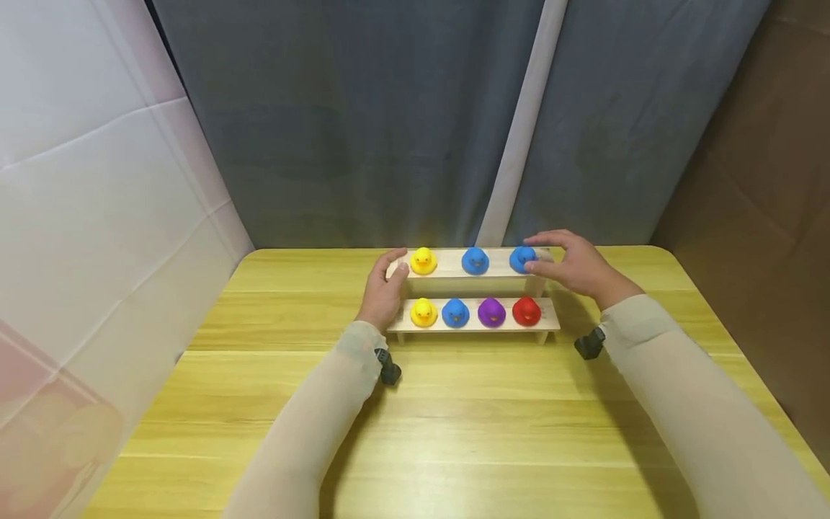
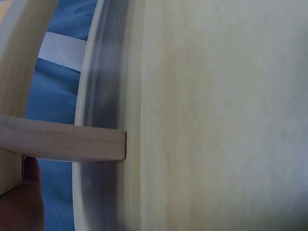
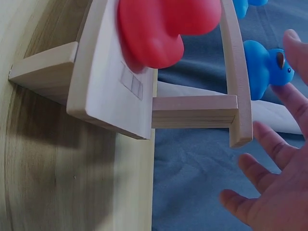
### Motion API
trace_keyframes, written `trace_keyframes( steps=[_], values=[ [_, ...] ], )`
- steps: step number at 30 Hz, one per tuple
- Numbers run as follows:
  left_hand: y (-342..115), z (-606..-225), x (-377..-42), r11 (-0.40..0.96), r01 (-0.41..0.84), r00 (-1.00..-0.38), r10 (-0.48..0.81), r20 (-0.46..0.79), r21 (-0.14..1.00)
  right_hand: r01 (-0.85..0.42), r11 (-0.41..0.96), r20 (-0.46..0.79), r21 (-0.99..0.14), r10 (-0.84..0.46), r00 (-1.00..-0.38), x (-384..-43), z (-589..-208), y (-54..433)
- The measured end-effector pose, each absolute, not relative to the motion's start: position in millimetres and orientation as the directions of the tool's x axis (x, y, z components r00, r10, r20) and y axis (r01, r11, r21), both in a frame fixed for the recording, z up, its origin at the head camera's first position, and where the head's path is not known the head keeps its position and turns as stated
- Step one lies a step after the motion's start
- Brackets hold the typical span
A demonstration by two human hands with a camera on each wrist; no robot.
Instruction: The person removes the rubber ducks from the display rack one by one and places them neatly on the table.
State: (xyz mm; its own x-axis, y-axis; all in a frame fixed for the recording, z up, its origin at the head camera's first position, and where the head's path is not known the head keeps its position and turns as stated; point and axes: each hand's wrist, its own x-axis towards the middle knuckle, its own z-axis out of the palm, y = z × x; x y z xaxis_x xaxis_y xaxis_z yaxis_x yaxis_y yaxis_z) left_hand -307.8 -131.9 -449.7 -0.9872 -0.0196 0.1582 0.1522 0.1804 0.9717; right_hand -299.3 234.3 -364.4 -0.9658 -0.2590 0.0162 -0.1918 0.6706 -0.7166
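A small two-tier wooden stand carries rubber ducks on both steps. My left hand grips the left end of the upper step, beside a yellow duck; in the left wrist view only part of that hand shows, behind the wood. On the upper step's right end sits a blue duck. My right hand surrounds it loosely, thumb and index finger on either side and the other fingers spread. Another blue duck sits mid-step. The right wrist view shows the right hand's index fingertip at the blue duck's head.
On the lower step stand a yellow duck, a blue duck, a purple duck and a red duck. The stand is near the back edge of the wooden table. A grey curtain hangs behind.
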Motion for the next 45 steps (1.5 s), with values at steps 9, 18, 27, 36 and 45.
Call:
trace_keyframes(
  steps=[9,18,27,36,45],
  values=[
    [-127,-449,-310,0.165,0.164,-0.985,-0.019,0.170,0.973,-0.184,0.670,-0.003,-0.720,-0.268,-0.963,-299,-361,239],
    [-128,-449,-311,0.144,0.163,-0.985,-0.022,0.168,0.976,-0.150,0.685,-0.031,-0.713,-0.245,-0.969,-299,-359,234],
    [-127,-449,-310,0.146,0.150,-0.987,-0.030,0.156,0.978,-0.176,0.692,-0.004,-0.700,-0.251,-0.968,-297,-357,236],
    [-125,-449,-310,0.147,0.146,-0.988,-0.028,0.151,0.978,-0.178,0.695,0.009,-0.696,-0.240,-0.971,-282,-347,245],
    [-125,-449,-311,0.148,0.159,-0.986,-0.033,0.165,0.976,-0.138,0.677,-0.010,-0.723,-0.209,-0.978,-263,-337,251]
  ],
)
